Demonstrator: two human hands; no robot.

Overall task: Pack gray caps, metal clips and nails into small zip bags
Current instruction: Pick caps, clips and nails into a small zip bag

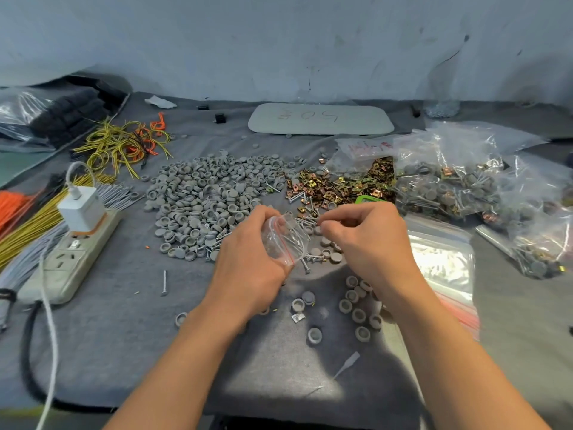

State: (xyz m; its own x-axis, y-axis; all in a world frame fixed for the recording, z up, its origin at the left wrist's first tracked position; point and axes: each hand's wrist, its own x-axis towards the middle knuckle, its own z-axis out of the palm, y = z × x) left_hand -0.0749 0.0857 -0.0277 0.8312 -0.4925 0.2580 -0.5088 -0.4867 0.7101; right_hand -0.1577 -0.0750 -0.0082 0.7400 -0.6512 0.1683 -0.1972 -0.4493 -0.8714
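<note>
My left hand (251, 252) grips a small clear zip bag (286, 240) with a red seal strip, its mouth turned toward the right. Thin nails show inside the bag. My right hand (369, 240) is at the bag's mouth with thumb and fingertips pinched together on nails. A big heap of gray caps (207, 197) lies beyond my left hand. Gold metal clips (338, 184) are piled behind my right hand. Loose nails (310, 259) and several caps (356, 305) lie under and between my hands.
Filled packs (459, 184) are heaped at the right, with a stack of empty zip bags (443, 262) beside my right wrist. A power strip with a white charger (80, 225) and wire bundles (28, 231) occupy the left. A gray tray (321, 119) lies by the wall.
</note>
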